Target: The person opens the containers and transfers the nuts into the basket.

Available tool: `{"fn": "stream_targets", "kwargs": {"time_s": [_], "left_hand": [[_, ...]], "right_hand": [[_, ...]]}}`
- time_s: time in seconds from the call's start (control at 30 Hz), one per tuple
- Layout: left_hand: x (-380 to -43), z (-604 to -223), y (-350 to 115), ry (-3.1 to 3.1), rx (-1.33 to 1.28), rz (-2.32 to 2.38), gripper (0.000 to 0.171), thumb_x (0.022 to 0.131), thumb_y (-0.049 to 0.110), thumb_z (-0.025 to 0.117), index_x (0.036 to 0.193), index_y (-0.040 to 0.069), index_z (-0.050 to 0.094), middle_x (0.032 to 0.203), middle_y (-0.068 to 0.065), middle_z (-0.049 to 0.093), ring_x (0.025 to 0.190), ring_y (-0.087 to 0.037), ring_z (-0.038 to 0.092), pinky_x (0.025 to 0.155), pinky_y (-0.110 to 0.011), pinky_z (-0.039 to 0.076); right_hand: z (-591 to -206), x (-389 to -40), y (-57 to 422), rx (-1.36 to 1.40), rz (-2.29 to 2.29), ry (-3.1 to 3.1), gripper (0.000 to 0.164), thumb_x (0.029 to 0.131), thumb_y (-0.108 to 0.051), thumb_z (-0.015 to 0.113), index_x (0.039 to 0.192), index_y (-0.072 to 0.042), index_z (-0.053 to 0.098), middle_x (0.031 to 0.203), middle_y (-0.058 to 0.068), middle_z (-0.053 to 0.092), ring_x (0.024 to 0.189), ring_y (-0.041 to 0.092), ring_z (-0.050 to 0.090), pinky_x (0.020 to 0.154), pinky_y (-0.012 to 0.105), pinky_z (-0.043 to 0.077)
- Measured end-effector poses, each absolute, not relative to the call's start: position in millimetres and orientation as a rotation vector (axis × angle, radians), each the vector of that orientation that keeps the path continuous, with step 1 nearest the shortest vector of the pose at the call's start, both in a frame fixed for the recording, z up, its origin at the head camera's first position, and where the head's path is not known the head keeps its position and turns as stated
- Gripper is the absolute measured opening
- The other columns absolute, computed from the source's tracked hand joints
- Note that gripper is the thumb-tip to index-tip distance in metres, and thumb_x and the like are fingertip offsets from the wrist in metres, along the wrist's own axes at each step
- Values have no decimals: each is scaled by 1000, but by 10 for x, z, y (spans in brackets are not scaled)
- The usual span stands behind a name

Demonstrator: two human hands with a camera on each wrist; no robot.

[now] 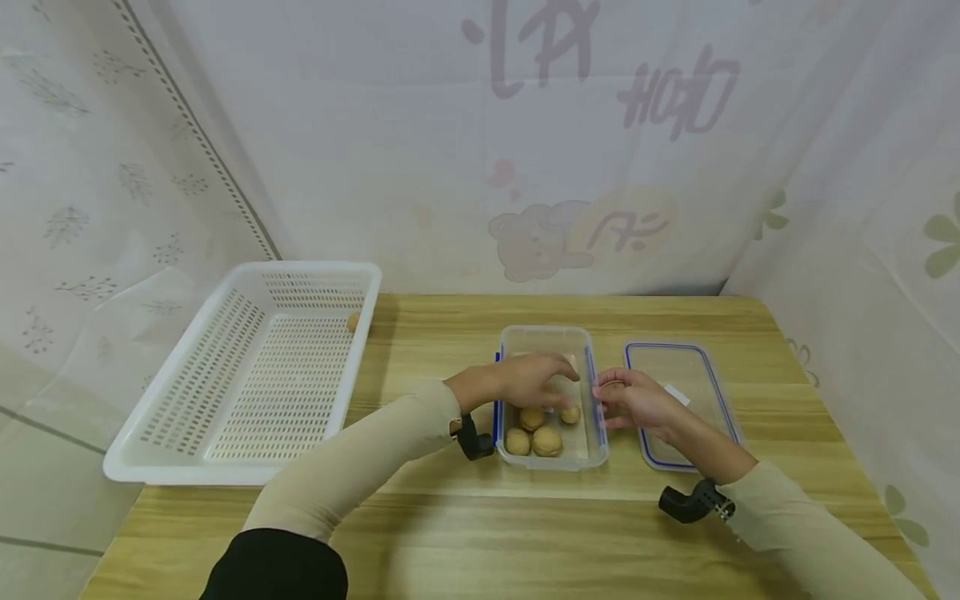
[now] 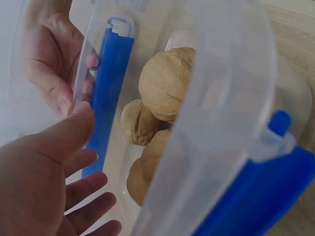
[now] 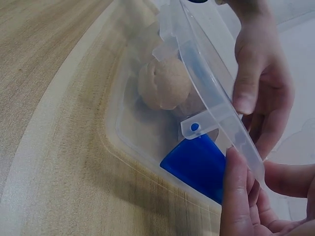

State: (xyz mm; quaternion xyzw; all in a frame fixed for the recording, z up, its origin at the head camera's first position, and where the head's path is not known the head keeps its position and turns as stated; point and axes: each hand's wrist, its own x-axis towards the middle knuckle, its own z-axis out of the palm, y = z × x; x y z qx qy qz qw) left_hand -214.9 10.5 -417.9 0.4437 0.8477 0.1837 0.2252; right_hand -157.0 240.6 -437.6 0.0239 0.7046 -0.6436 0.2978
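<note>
On the worktop, three walnuts cluster in the near end of the clear box, a smaller walnut just beyond. The left hand, fingers loosely spread and holding nothing, is over the box; the right hand pinches its right rim. The blue-edged lid lies to the right, a white basket to the left, printed cloth behind

One walnut (partly behind container wall)
</note>
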Motion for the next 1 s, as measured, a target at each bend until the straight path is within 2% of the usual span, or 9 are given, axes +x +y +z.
{"fn": "stream_targets", "kwargs": {"time_s": [0.23, 0.5, 0.8, 1.0], "left_hand": [[-2166, -4245, 194, 2302, 1206, 504, 52, 97, 32, 72, 140, 6, 60, 143, -8, 59, 135, -21, 52, 113, -30, 40], [-2140, -4337, 270, 2289, 1246, 431, 49, 93, 25, 78, 135, 4, 64, 132, -6, 66, 124, -16, 59, 106, -24, 44], [-2136, -4373, 273, 2290, 1272, 413, 37, 94, 19, 76, 127, 5, 69, 120, -4, 71, 108, -12, 62, 95, -20, 48], [-2144, -4383, 265, 2272, 1233, 464, 28, 96, 19, 73, 121, 7, 72, 114, -2, 72, 103, -10, 62, 93, -20, 48]], "right_hand": [[-4379, -1579, 2428, 65, -1729, 1845, 29, 106, -9, 53, 127, 8, 43, 94, 3, 56, 86, 12, 59, 78, 33, 61], [-4370, -1569, 2421, 77, -1741, 1840, 25, 105, -9, 53, 125, 5, 46, 93, 3, 57, 84, 11, 60, 76, 32, 61], [-4365, -1564, 2417, 84, -1735, 1847, 24, 105, -9, 54, 123, 3, 46, 91, 3, 58, 83, 11, 60, 74, 32, 61], [-4374, -1576, 2411, 88, -1736, 1848, 22, 105, -9, 54, 122, 3, 46, 91, 2, 59, 83, 11, 61, 75, 32, 61]]}}
